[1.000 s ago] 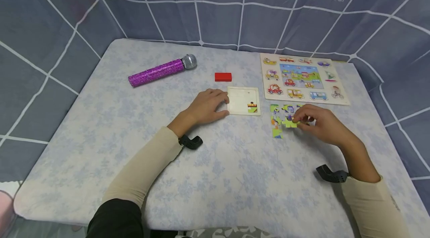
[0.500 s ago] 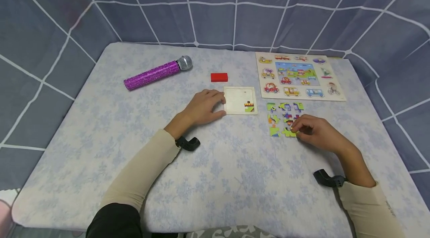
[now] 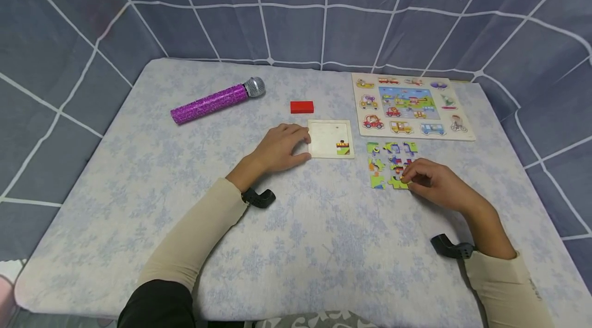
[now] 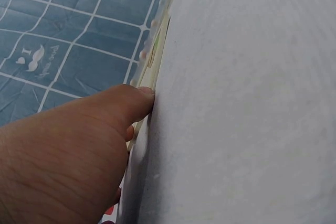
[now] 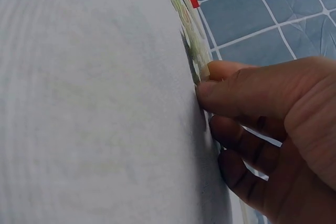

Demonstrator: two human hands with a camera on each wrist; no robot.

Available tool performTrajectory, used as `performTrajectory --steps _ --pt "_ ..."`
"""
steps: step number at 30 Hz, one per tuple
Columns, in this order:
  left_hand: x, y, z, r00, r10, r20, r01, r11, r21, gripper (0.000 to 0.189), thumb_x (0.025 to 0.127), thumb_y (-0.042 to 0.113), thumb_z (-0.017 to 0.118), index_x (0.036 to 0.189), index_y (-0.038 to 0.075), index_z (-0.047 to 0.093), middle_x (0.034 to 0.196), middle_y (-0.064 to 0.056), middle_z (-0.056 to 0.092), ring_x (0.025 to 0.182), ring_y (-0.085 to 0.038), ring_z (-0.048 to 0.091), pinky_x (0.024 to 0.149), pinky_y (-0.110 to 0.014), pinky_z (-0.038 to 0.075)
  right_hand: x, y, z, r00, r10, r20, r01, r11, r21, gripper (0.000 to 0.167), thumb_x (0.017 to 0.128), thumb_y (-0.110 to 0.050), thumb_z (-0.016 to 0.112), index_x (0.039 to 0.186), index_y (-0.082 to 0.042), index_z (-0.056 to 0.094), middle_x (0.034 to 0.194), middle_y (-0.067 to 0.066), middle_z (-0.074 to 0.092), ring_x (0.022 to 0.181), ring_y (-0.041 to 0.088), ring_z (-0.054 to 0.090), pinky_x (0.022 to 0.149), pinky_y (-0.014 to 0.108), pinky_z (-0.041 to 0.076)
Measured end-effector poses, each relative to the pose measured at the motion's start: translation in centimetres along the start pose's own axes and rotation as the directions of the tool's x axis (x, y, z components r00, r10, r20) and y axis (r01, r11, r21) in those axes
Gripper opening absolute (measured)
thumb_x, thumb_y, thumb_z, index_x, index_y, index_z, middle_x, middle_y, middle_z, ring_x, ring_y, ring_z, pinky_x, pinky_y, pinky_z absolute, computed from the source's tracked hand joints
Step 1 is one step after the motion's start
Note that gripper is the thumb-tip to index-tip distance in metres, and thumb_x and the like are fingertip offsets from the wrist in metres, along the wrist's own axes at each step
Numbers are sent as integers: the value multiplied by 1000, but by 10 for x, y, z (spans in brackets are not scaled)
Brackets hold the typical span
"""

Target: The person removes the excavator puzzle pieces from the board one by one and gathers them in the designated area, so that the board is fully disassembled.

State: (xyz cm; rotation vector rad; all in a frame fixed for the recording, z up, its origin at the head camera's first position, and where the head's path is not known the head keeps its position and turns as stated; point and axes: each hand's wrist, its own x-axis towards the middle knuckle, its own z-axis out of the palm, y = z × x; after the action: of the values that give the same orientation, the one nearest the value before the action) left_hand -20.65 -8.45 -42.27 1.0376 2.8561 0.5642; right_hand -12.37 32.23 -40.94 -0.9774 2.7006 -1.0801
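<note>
A square, pale puzzle tray (image 3: 326, 138) lies flat on the table, one puzzle piece (image 3: 343, 147) in its near right corner. My left hand (image 3: 279, 147) rests at the tray's left edge. Its thumb and fingertips touch the edge, the thumb at the near corner. To the right, my right hand (image 3: 437, 181) pinches a green puzzle piece (image 3: 396, 183) between thumb and index finger, at the near end of several loose pieces (image 3: 376, 165). Those lie in rough rows, partly hidden by the fingers. In the right wrist view, the pinched piece's edge (image 5: 205, 71) shows at the fingertips.
Behind the loose pieces lies a larger wooden vehicle puzzle board (image 3: 363, 130). A red block (image 3: 302, 107) lies beyond the tray. Farther left is a glittery purple microphone (image 3: 210, 105). A grey gridded curtain (image 3: 296, 35) hangs along the table's back edge.
During the first half second, my right hand brought the green piece down and nearer to me, uncovering more loose pieces. Since then little has moved. My left hand stays at the tray.
</note>
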Motion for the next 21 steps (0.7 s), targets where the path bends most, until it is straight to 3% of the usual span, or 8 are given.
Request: performTrajectory --steps 8,14,21 --pt "-1 0 0 1000 -10 10 10 1000 1 36 98 42 65 124 16 61 147 -7 51 134 -32 44 107 -52 35 0 0 0 999 39 18 -38 999 -31 28 86 16 70 97 -10 72 106 1 64 98 9 57 78 14 45" --pt "0 0 0 1000 -3 -3 3 1000 5 36 98 41 65 124 16 61 146 -7 52 133 -32 45 106 -51 37 5 -3 -3 999 -5 41 6 1000 -18 30 83 17 72 96 -10 68 102 1 63 84 12 55 70 19 47" --pt "-1 1 -1 1000 6 -3 -6 1000 2 36 98 41 66 123 15 61 145 -8 53 133 -33 45 107 -51 36 4 -7 -6 991 110 81 -106 993 -48 27 85 14 72 98 -9 68 99 -1 65 84 18 63 72 24 52"
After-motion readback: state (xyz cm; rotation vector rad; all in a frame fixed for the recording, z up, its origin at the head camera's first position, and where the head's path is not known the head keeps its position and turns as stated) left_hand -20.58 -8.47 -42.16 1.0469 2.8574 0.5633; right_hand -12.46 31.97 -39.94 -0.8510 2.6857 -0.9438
